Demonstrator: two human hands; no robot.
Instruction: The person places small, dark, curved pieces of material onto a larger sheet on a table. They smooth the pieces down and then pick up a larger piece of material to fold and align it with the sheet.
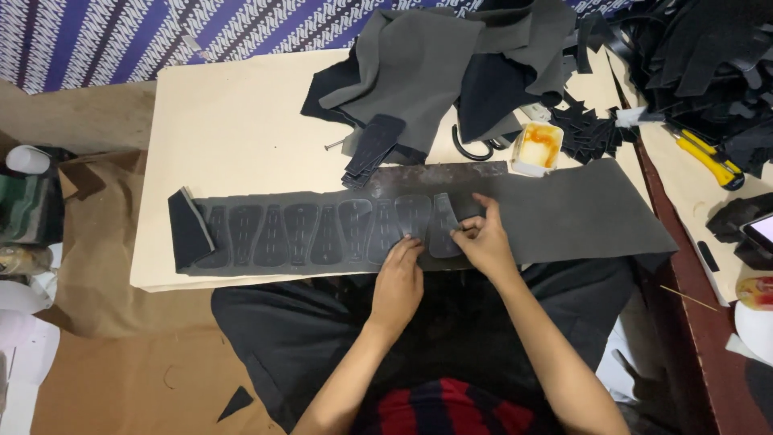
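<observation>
A long dark grey sheet (580, 213) lies across a low cream board (233, 121). A row of several dark tongue-shaped cut pieces (306, 234) is laid side by side on its left half. My left hand (400, 278) rests flat on the sheet's near edge, fingertips touching the lower end of the row's last pieces. My right hand (481, 238) presses its fingers on the rightmost shaped piece (443, 225), holding it against the sheet.
A small stack of shaped pieces (372, 149) and a heap of grey and black fabric (451, 64) lie behind. A white tub of orange glue (538, 147) stands right of centre. A yellow utility knife (708, 157) and black scraps sit at the right.
</observation>
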